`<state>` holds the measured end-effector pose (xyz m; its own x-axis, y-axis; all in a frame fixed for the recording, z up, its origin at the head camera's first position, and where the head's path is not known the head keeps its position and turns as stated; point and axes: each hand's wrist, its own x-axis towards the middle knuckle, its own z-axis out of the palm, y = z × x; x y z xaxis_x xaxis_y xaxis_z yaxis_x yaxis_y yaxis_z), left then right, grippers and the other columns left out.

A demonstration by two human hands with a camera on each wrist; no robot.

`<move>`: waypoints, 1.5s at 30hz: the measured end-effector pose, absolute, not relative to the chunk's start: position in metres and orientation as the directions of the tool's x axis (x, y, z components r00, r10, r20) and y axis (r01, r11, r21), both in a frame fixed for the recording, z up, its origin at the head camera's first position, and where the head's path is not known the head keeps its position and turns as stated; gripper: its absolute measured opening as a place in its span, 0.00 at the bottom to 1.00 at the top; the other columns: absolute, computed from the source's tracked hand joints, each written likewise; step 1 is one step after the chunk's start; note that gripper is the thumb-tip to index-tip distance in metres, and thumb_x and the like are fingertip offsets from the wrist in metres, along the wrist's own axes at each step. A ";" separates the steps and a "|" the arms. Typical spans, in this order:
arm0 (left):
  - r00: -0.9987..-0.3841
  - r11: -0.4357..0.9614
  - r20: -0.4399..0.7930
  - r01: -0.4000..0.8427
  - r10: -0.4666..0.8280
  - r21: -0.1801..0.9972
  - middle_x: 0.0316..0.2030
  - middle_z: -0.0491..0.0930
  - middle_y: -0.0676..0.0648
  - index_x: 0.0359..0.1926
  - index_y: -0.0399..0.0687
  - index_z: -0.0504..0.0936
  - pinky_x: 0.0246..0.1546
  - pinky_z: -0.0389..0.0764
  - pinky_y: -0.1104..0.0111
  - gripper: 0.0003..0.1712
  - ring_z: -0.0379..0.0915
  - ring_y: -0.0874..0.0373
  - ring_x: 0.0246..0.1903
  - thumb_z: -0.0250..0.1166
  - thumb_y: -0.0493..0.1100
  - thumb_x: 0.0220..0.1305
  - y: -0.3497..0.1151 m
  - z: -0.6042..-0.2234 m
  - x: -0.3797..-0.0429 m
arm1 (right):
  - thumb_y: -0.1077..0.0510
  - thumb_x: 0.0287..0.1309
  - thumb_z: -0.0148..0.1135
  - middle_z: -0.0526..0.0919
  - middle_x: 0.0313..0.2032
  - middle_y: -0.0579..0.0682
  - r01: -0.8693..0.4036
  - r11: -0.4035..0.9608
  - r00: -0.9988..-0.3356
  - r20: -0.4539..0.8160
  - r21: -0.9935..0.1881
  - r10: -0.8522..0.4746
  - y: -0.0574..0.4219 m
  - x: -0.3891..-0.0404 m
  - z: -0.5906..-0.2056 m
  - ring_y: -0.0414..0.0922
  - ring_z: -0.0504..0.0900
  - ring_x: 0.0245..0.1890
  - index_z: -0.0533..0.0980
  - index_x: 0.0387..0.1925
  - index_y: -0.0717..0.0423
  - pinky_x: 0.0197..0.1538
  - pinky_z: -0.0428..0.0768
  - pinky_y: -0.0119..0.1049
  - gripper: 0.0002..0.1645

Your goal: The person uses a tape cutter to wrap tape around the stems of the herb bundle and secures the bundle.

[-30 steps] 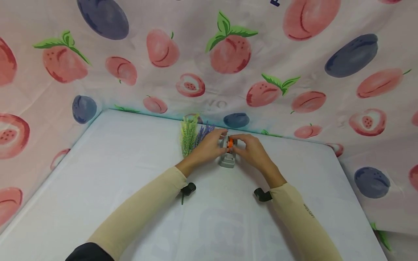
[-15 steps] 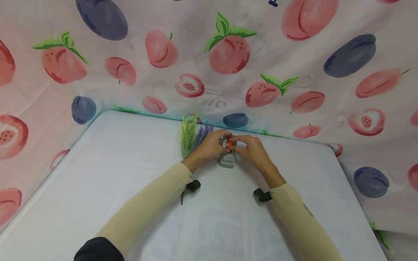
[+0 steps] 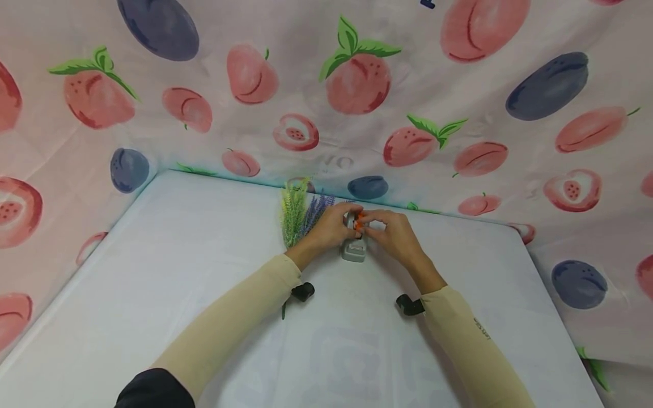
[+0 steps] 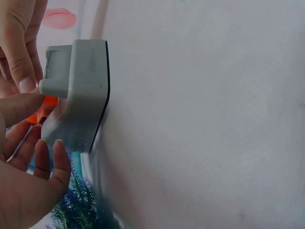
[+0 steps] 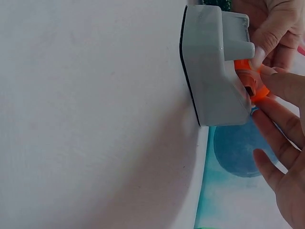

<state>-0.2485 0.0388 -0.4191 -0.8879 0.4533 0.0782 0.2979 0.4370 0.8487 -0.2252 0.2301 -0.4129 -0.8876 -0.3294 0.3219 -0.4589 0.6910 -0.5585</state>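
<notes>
Orange, a small spool (image 5: pixel 261 90) lies at the 12 o'clock end of the grey dispenser (image 3: pixel 354 251), which stands on the white tabletop (image 3: pixel 214 226) just off mid-view, toward 5 o'clock. Both your hands grasp the spool: your left hand (image 3: pixel 330 226) pinches it from 9 o'clock, your right hand (image 3: pixel 395 233) from 3 o'clock, thumbs and fingertips closely grouped. Whether it is seated in the dispenser's hollow cannot be told. At 10 o'clock from the dispenser lie yellow-green sprigs (image 3: pixel 293 212), with purple sprigs (image 3: pixel 317 208) beside them at 3 o'clock, partly hidden by your left hand. Beige sleeves (image 3: pixel 229 323) cover your forearms. Beyond, toward 12 o'clock, hangs a pale backdrop (image 3: pixel 306 73) printed with pink and blue fruit.
</notes>
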 end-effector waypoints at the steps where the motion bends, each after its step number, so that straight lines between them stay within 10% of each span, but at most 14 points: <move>1: -0.889 0.438 0.078 0.298 0.452 0.848 0.64 0.75 0.45 0.68 0.45 0.76 0.38 0.75 0.65 0.35 0.73 0.52 0.41 0.75 0.35 0.60 0.039 -0.419 -0.249 | 0.63 0.57 0.75 0.88 0.50 0.53 -0.455 0.688 -0.889 0.324 -0.565 -0.323 0.230 -0.225 -0.413 0.51 0.84 0.56 0.88 0.45 0.56 0.61 0.78 0.49 0.13; 10: -0.893 0.424 0.067 0.276 0.445 0.863 0.66 0.73 0.43 0.70 0.44 0.74 0.40 0.74 0.64 0.36 0.72 0.52 0.41 0.74 0.35 0.61 0.041 -0.418 -0.247 | 0.61 0.56 0.76 0.88 0.50 0.52 -0.439 0.704 -0.896 0.327 -0.559 -0.300 0.231 -0.225 -0.413 0.50 0.85 0.55 0.87 0.50 0.56 0.60 0.79 0.50 0.19; 17: -0.892 0.422 0.092 0.297 0.442 0.856 0.66 0.74 0.43 0.69 0.42 0.74 0.65 0.72 0.56 0.36 0.70 0.49 0.65 0.75 0.36 0.61 0.041 -0.419 -0.247 | 0.61 0.55 0.76 0.88 0.50 0.52 -0.431 0.695 -0.900 0.325 -0.575 -0.290 0.231 -0.224 -0.414 0.50 0.85 0.55 0.87 0.50 0.56 0.61 0.79 0.49 0.18; 45: -0.911 0.402 -0.010 0.172 0.412 0.899 0.64 0.74 0.43 0.63 0.45 0.80 0.63 0.73 0.53 0.30 0.71 0.47 0.62 0.76 0.39 0.59 0.040 -0.426 -0.248 | 0.56 0.56 0.77 0.88 0.51 0.52 -0.379 0.699 -0.925 0.281 -0.606 -0.258 0.233 -0.226 -0.418 0.51 0.83 0.57 0.87 0.50 0.54 0.62 0.77 0.52 0.19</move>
